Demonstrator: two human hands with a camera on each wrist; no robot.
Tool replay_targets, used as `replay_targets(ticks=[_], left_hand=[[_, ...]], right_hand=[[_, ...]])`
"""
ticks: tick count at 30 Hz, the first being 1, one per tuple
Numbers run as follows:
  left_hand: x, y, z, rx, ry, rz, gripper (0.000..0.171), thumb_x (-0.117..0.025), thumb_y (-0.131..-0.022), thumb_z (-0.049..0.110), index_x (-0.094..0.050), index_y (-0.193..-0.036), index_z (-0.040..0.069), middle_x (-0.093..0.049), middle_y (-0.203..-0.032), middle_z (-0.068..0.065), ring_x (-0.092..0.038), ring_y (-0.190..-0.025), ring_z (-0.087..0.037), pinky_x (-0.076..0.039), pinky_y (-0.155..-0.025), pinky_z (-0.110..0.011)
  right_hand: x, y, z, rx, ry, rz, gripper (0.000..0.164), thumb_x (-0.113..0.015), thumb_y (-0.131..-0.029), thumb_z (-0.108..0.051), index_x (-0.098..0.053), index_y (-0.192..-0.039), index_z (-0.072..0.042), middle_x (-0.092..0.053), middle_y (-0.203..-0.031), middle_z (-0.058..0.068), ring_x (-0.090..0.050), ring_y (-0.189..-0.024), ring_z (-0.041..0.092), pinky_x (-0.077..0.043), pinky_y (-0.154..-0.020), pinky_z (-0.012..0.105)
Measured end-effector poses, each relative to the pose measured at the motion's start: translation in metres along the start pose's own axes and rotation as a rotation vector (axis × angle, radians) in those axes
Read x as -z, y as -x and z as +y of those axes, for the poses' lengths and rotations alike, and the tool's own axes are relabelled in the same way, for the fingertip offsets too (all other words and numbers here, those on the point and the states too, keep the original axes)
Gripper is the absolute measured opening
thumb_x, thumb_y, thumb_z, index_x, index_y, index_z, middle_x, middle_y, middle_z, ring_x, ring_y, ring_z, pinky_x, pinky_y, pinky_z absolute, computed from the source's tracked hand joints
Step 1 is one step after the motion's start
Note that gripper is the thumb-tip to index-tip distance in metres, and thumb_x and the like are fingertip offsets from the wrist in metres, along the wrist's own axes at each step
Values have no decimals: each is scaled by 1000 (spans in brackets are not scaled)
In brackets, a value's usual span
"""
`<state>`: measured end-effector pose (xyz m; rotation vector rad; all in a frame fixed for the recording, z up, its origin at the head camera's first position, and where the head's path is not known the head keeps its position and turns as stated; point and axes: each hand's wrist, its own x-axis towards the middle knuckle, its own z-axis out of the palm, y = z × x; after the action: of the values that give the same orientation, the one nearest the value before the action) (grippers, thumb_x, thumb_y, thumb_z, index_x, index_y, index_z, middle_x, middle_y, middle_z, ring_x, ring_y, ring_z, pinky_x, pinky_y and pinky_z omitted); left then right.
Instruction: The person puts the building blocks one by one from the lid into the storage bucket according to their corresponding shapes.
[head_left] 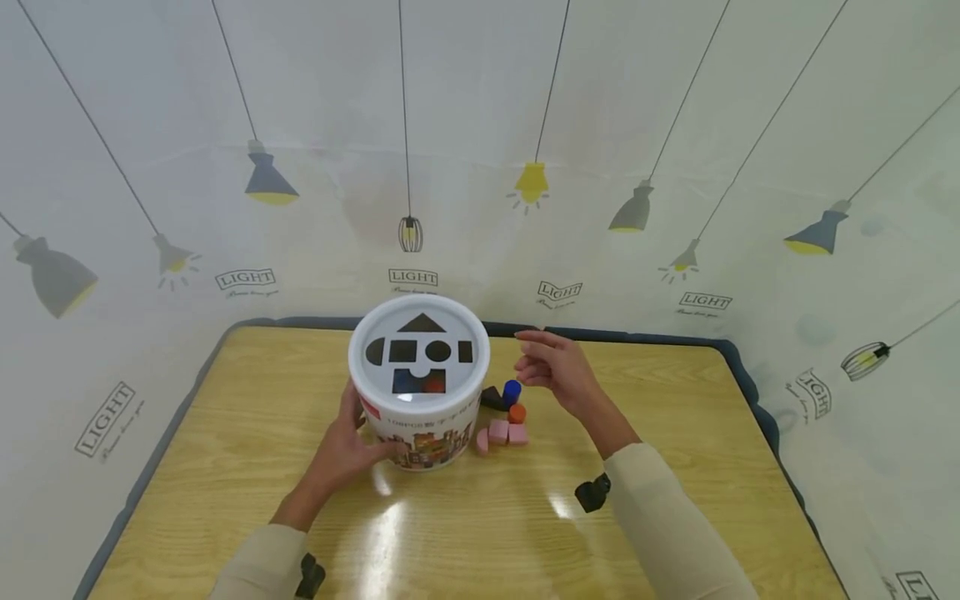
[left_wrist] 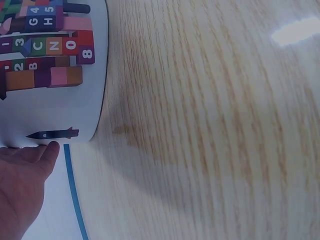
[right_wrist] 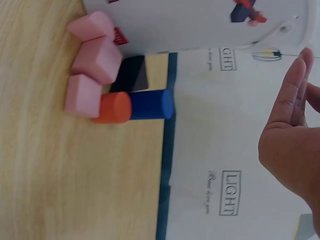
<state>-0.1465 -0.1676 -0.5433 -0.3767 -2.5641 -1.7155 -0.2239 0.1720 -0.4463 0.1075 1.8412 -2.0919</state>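
A white bucket [head_left: 427,446] printed with colourful blocks stands upright on the table. Its white lid [head_left: 377,329] has several shaped holes; blue and red show through the lowest one. My left hand [head_left: 347,446] grips the bucket's left side, thumb across the front; in the left wrist view this hand [left_wrist: 22,187] touches its wall. Right of the bucket, my right hand [head_left: 553,367] hovers with relaxed fingers and holds nothing. Below it lie a blue cylinder [right_wrist: 150,105], an orange cylinder [right_wrist: 116,107], a dark block [right_wrist: 131,74], two pink blocks [right_wrist: 97,60] and a pink round-ended block [right_wrist: 92,26].
The wood-grain table [head_left: 652,433] has a dark edge strip [head_left: 637,338] along its back. Behind it hangs a pale sheet [head_left: 480,108] printed with lamps. Light glares off the tabletop near the front.
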Motion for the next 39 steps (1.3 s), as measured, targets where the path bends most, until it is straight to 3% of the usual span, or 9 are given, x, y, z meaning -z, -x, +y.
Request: replay_targets(ticks=[19,22,25,29,39], left_hand=[[-1,0,0,4,4,3,128,-91,-66,31,2,-154,42,-38,-153,-10,-36,-139,-36,-35,-109,-63],[1,2,12,14,11,-3,128,-91,-67,25,2,-155,37,-37,-153,-13,-35,-139,-38,-34,-109,-63],[1,2,12,15,19,-7,128,-91,-67,23,2,-156,35,-36,-153,-14,-34,-140,-39,-33,-110,-64],[-1,0,0,21,12,0,129,-91,-65,29,2,-154,41,-37,-153,-11,-36,-139,-37,-34,-110,-63],[-1,1,-1,22,7,8,128,-91,-66,32,1,-154,42,-38,-153,-10,-37,-138,-36,-36,-109,-63]], right_hand=[[32,-2,54,-88,61,74,37,-58,-98,-16,-57,-132,-1,-70,-77,6,-69,-64,14,-62,-64,25],[34,-2,64,-103,93,69,38,-58,-98,-16,-57,-132,0,-70,-78,6,-68,-64,14,-62,-63,25],[35,-2,74,-106,125,56,36,-58,-98,-15,-58,-131,0,-70,-80,7,-68,-64,14,-62,-65,27],[36,-2,85,-108,171,55,34,-60,-96,-14,-61,-127,0,-71,-80,9,-68,-63,14,-63,-66,29],[36,3,105,-175,248,14,33,-61,-95,-17,-64,-125,-1,-72,-85,10,-68,-68,15,-63,-69,30]])
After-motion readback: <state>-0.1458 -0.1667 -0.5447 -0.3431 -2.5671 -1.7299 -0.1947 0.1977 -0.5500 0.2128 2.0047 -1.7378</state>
